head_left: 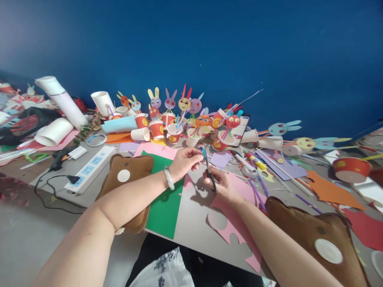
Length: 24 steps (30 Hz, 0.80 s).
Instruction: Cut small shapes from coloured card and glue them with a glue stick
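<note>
My right hand (221,184) grips dark scissors (208,167), blades pointing up and away over the grey table (191,223). My left hand (184,161), with a pale bangle on the wrist, pinches a small piece at the scissor tips; the piece is too small to make out. Pink paper (236,227) with round cut-outs lies under my right hand. A green sheet (164,207) lies under my left forearm.
Behind the hands stand several red and white paper cups (157,129) with rabbit-eared paper faces on straws. A white power strip (89,168) and a brown pad (127,175) lie left. Another brown pad (323,239), orange paper (329,190) and loose straws lie right. Blue wall behind.
</note>
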Each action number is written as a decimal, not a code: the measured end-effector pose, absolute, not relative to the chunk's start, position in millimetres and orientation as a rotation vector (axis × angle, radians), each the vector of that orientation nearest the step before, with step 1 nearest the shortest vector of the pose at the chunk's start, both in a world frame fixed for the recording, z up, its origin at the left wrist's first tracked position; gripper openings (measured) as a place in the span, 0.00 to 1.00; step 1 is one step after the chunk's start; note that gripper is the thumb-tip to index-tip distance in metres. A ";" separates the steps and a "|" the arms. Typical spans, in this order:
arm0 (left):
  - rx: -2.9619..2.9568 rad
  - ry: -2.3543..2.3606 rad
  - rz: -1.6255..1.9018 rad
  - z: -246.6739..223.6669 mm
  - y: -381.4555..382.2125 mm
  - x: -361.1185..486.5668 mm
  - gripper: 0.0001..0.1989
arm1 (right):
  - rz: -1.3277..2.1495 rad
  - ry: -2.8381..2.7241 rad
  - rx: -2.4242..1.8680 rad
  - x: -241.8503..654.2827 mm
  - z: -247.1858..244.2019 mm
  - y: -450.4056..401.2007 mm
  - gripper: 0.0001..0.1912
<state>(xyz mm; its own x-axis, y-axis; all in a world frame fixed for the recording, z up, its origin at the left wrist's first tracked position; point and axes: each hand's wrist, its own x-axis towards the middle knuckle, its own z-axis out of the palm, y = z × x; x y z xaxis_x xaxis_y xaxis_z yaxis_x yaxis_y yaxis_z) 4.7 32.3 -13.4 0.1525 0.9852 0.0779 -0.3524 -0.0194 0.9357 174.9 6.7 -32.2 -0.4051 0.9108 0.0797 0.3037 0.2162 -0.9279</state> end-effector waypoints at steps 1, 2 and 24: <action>1.050 0.804 1.268 -13.0 31.8 4.6 0.12 | 1.175 -1.841 -1.129 174.7 -32.3 6.6 0.30; 1.048 0.803 1.265 -12.6 31.5 4.6 0.12 | 1.165 -1.844 -1.133 174.5 -32.1 6.5 0.30; 0.993 0.759 1.216 -11.5 31.8 4.3 0.14 | 1.203 -1.800 -1.149 172.6 -30.8 4.9 0.29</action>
